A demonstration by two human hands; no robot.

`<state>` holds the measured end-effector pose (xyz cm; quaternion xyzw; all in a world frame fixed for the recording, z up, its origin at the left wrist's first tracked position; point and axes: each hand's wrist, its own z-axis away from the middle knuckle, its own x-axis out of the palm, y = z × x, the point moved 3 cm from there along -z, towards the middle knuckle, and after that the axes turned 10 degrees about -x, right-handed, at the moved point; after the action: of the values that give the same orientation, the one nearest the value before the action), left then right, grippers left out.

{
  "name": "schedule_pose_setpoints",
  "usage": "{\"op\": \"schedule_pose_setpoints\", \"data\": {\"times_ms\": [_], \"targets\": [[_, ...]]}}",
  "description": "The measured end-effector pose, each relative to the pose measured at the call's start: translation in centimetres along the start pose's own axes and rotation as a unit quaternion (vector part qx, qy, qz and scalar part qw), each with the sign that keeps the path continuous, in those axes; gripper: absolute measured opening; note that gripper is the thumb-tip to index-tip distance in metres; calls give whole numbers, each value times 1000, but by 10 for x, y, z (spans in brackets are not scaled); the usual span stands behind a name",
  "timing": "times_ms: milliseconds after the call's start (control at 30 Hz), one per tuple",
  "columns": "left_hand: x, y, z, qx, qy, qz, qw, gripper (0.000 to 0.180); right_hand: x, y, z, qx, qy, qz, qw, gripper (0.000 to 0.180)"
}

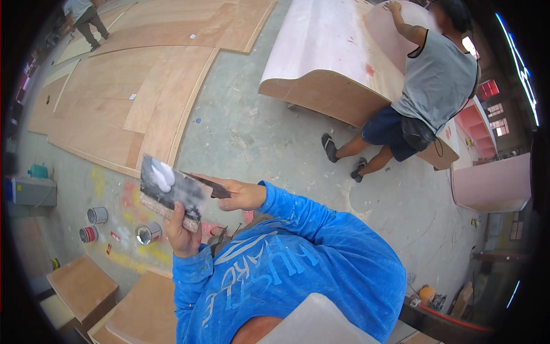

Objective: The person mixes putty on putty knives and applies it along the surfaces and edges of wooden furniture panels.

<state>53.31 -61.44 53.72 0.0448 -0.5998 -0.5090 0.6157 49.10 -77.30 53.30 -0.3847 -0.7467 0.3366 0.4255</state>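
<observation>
My left hand [182, 230] grips the lower edge of a flat, stained board [184, 196], its thumb pressed on the upper face. A mound of white putty-like paste [163, 176] sits on the board's far part. On the right, my right hand [245, 195] is closed around a dark, flat tool [216, 187] that looks like a putty knife. The tool's far end meets or passes behind the board's right edge; I cannot tell which. Both hands are in front of my blue sleeves.
Low plywood panels [114, 109] cover the floor at far left. Several open cans [149, 233] stand left of me, near wooden boxes [83, 286] and a grey case [34, 191]. A co-worker [438, 86] leans over a curved, pale pink panel structure [321, 46]. Another person [86, 20] stands far left.
</observation>
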Motion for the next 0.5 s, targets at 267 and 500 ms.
{"op": "schedule_pose_setpoints", "data": {"times_ms": [267, 500], "targets": [[-1, 72, -44, -42, -43, -114, 992, 40, -13, -8, -38, 59, 372, 205, 904, 33], [-28, 122, -63, 69, -11, -222, 973, 26, 26, -9, -86, -121, 426, 338, 831, 28]]}}
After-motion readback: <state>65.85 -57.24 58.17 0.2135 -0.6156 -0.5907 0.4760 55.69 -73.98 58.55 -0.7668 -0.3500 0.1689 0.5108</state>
